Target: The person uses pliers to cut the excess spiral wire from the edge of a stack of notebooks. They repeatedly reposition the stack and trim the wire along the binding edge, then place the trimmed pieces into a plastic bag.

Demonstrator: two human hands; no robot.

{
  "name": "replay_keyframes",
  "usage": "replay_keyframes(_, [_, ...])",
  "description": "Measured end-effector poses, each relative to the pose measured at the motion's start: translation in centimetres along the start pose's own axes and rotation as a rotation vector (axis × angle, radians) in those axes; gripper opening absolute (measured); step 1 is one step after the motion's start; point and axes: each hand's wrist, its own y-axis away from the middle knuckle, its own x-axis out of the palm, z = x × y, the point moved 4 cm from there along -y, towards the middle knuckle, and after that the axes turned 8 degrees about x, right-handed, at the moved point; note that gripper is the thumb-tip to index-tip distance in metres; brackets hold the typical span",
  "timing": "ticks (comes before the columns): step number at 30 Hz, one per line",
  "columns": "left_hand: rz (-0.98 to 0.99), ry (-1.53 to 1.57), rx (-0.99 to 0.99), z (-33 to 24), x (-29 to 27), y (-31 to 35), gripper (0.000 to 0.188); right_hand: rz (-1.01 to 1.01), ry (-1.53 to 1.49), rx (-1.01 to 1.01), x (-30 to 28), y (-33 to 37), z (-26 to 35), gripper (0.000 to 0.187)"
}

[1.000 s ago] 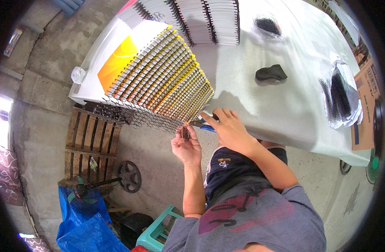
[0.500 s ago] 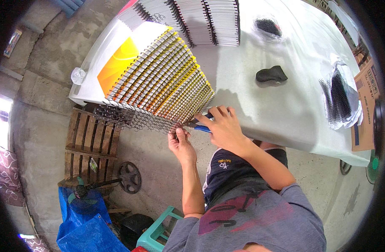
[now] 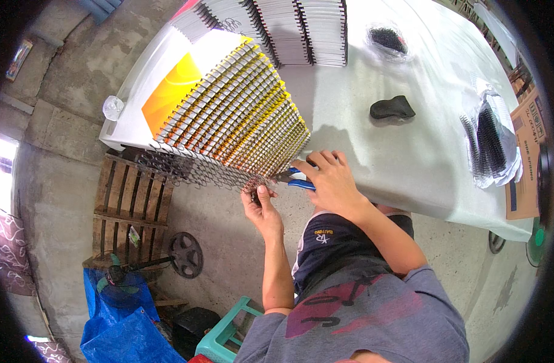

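Observation:
A stack of spiral-bound books (image 3: pixel 234 103) with yellow and orange covers stands at the table's near left edge, its coils facing me. Loose ends of the wire coils (image 3: pixel 186 166) stick out past the stack and hang over the edge. At the stack's lower right corner, my right hand (image 3: pixel 331 181) grips blue-handled pliers (image 3: pixel 300 183), whose jaws are at the coil ends. Just left of the jaws, my left hand (image 3: pixel 263 209) pinches coil ends between thumb and fingers. Exactly what the jaws touch is too small to tell.
Taller book stacks (image 3: pixel 289 30) stand behind. On the white-covered table (image 3: pixel 422 157) lie a black cloth-like item (image 3: pixel 392 107), a plastic bag of black bits (image 3: pixel 388 40) and wrapped black coils (image 3: pixel 490 142). A cardboard box (image 3: pixel 525 157) is at right; a green stool (image 3: pixel 225 333) and wooden pallet (image 3: pixel 128 212) are below.
The pliers have turned slightly and their handles look a little wider apart. Both hands stay at the same corner of the stack, with only small shifts.

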Motion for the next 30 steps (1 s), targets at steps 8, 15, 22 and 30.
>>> replay_keyframes(8, [0.001,-0.035,0.037,0.0,0.0,0.1,0.018,-0.064,-0.006,-0.014,0.6,-0.3,0.6,0.062])
replay_keyframes(15, [0.0,-0.023,0.047,0.1,0.1,0.2,0.017,0.007,-0.147,0.058,0.9,-0.5,0.4,0.047])
replay_keyframes(22, [-0.008,0.053,0.013,0.0,0.4,0.3,0.017,0.246,-0.209,0.169,1.6,-0.9,0.2,0.04])
replay_keyframes(30, [-0.19,0.346,-0.075,0.4,0.5,1.0,0.018,-0.008,-0.053,0.027,1.2,-0.5,0.4,0.051])
